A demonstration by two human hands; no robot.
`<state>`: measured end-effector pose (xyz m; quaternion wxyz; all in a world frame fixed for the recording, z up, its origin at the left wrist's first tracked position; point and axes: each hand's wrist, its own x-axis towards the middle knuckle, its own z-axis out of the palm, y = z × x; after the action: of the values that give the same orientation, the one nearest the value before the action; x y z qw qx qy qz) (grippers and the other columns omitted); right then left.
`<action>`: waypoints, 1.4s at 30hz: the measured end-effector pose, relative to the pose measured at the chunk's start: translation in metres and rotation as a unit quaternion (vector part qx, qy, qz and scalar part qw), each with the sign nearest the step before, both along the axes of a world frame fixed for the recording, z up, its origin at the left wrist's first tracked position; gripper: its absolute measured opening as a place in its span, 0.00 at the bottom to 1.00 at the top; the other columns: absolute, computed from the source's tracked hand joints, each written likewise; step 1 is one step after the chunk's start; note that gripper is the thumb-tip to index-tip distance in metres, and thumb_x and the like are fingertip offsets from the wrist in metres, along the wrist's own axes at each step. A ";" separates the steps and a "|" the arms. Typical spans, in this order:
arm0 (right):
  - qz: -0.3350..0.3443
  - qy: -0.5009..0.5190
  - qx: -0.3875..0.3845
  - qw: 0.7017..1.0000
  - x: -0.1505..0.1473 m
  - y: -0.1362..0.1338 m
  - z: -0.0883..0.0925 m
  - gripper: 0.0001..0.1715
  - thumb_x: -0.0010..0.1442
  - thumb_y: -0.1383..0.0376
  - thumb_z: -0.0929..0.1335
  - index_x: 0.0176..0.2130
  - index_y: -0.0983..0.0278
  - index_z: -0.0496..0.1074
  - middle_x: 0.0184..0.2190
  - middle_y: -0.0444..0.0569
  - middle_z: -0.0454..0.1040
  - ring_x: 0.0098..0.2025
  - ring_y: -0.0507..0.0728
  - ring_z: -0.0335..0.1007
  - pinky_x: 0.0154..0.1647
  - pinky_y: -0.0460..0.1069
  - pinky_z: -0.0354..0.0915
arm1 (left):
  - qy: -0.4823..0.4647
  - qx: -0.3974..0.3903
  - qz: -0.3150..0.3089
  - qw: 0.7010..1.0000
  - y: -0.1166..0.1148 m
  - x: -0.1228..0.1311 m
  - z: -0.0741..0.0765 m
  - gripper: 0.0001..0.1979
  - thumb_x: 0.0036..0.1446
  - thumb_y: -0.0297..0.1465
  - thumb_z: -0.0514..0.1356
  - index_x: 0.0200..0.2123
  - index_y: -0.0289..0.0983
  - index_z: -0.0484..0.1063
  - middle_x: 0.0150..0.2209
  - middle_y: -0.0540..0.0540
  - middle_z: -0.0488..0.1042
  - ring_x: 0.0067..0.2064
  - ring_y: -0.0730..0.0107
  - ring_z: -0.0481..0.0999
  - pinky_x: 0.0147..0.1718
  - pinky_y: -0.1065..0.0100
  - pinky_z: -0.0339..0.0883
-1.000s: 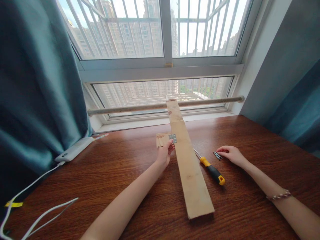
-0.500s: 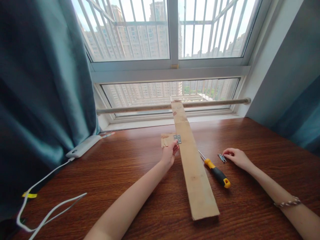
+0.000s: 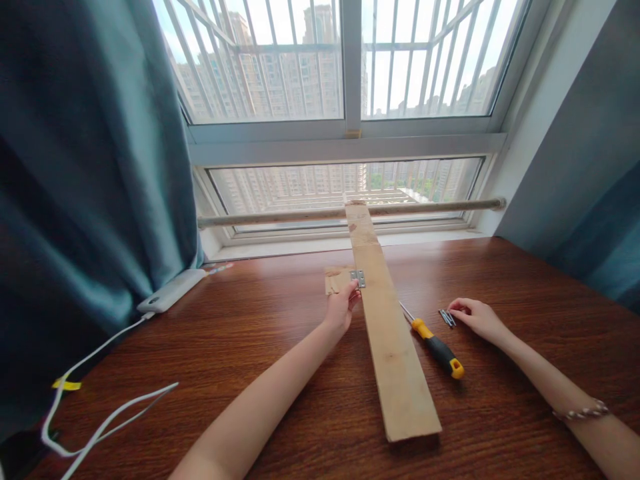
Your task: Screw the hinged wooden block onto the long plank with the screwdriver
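A long wooden board [image 3: 395, 347] reaches across the table, its far end up against the rail at the window. At its left edge sits a small metal hinge [image 3: 358, 278], which also overlaps a short wooden piece [image 3: 336, 280]. My left hand [image 3: 342, 308] is closed there, thumb pressing the hinge. Beside the board on the right lies a screwdriver [image 3: 435, 343] with a yellow and black handle. Several screws [image 3: 447, 318] form a small pile further right. My right hand [image 3: 477, 319] has its fingers pinched at the edge of that pile, touching a screw.
A brown wooden table [image 3: 280, 413] fills the lower view. On its left are a white power bank [image 3: 173, 291] and a white cable [image 3: 115, 413]. A blue curtain [image 3: 100, 167] hangs at left. The rail [image 3: 275, 218] crosses before the barred window.
The whole view has shifted slightly, moving everything a little to the right. Both hands keep their places, the left at the hinge and the right at the screws.
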<state>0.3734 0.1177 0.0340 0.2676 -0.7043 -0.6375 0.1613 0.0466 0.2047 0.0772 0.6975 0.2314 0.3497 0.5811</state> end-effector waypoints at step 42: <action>0.088 0.242 0.177 0.950 -0.183 0.100 0.087 0.10 0.48 0.62 0.69 0.31 0.65 0.76 0.29 0.50 0.78 0.32 0.57 0.75 0.36 0.51 0.70 | -0.015 -0.007 0.001 1.000 -0.001 0.001 0.003 0.06 0.45 0.21 0.64 0.29 0.32 0.73 0.24 0.48 0.74 0.21 0.80 0.69 0.22 0.78 0.65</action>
<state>0.1905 0.2173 0.1206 0.5190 -0.5263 -0.6317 0.2338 0.0478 0.2033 0.0803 0.7039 0.2177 0.3434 0.5824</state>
